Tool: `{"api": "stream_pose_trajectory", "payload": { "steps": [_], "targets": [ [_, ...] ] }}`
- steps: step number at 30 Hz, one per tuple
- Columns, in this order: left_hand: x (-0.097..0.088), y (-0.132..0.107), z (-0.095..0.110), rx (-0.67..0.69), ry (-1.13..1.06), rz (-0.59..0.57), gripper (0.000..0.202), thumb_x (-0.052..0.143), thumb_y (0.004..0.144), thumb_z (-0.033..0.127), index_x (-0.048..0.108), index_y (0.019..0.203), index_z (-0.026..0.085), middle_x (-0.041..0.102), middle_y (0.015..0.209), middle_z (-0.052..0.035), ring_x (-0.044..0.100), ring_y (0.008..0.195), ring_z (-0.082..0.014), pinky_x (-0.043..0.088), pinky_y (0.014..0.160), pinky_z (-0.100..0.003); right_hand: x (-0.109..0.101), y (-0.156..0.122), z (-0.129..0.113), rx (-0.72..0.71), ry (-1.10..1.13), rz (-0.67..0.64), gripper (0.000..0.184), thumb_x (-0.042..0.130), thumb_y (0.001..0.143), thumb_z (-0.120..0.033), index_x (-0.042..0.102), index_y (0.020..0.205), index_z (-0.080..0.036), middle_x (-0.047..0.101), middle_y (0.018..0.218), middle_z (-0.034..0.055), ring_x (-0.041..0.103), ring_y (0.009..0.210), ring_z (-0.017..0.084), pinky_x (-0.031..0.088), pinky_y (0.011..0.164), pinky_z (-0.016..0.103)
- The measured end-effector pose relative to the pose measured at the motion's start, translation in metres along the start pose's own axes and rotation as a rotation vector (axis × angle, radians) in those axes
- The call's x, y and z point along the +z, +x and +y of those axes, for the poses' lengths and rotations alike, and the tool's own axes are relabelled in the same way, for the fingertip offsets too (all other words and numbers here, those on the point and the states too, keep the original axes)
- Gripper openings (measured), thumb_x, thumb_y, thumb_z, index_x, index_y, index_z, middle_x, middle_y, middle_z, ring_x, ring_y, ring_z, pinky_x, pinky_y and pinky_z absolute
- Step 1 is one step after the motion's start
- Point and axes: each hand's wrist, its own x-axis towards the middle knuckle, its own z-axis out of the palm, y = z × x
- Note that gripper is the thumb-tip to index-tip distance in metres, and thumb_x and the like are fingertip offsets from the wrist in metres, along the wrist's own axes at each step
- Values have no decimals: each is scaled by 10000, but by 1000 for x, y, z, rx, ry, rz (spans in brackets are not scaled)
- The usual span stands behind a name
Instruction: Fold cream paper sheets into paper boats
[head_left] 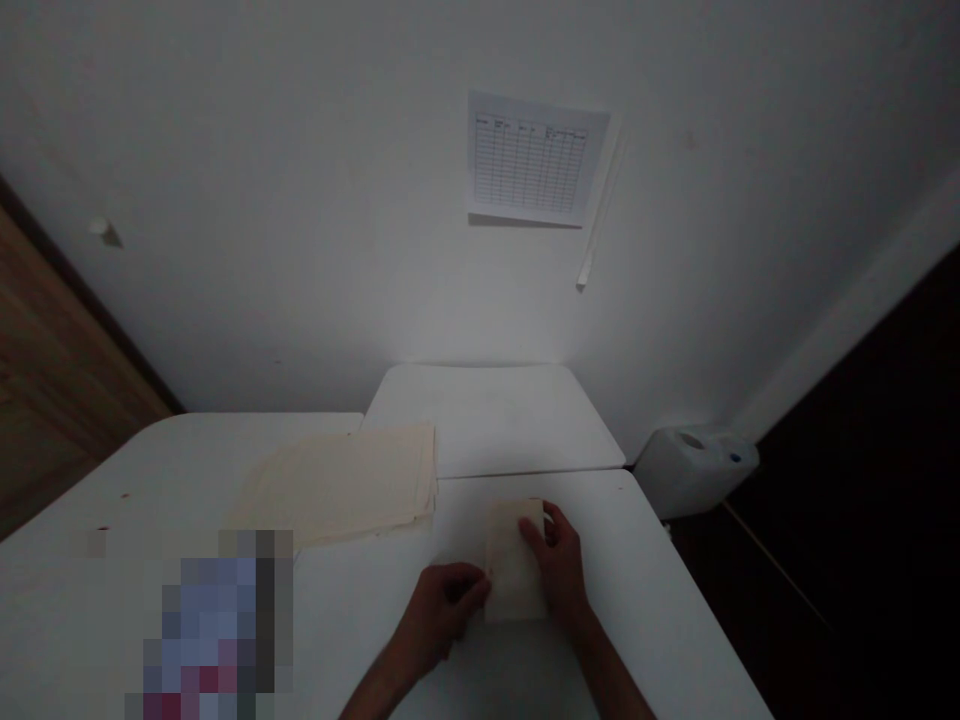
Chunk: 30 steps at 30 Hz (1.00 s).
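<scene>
Cream and matte, a small cream folded rectangular sheet [512,570] lies flat on the smooth white table [660,600], near its front edge and a little right of the middle, between the person's two hands. Both bare forearms come up from the bottom of the view and draw together toward it. The left hand [444,608] sits knuckles up at the sheet's lower left edge, its fingers curled in and touching that edge; whether they pinch it cannot be told in the dim light. The right hand [561,566] lies palm down along the right side, fingers stretched flat over the upper right corner and pressing on the surface, not clasping it. The hands stay apart, the sheet's width between them.

The sheet's long axis runs away from the person toward the white painted wall [300,200], nearly straight and tilted slightly right at the top. Its corners look square and its face plain and creaseless.

Just to the left, apart from it, rests a loose stack of larger cream sheets [352,480], soft-edged and slightly fanned. Behind them a second white rounded tabletop [487,415] abuts the wall, where a white printed paper chart [529,160] hangs. A white plastic canister [694,465] stands low on the right.
</scene>
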Motion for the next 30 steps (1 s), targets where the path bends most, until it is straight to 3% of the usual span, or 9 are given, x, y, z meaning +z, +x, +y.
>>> {"api": "stream_pose_trajectory", "payload": {
  "steps": [4, 15, 30],
  "targets": [
    [2, -3, 4, -31, 39, -65, 450, 547, 777, 560, 636, 628, 145, 433, 407, 55, 353, 314, -77, 254, 284, -184, -2, 3, 5, 6, 28, 28, 641, 741, 670, -580, 563, 1117, -155, 719, 938, 134, 696, 776, 292, 566, 625, 361],
    [0, -2, 8, -79, 48, -78, 540, 541, 740, 656, 637, 617, 139, 481, 416, 30, 397, 313, -87, 282, 274, -190, -1, 5, 11, -14, -15, 49, 595, 728, 718, -532, 544, 1132, -147, 711, 976, 135, 697, 817, 277, 569, 667, 354],
    [-3, 0, 4, -113, 48, -128, 577, 505, 740, 701, 579, 552, 161, 419, 350, 44, 362, 278, -86, 259, 277, -195, 0, 5, 8, -48, -118, 67, 575, 710, 729, -528, 564, 1126, -139, 714, 954, 140, 696, 826, 289, 570, 653, 360]
  ]
}}
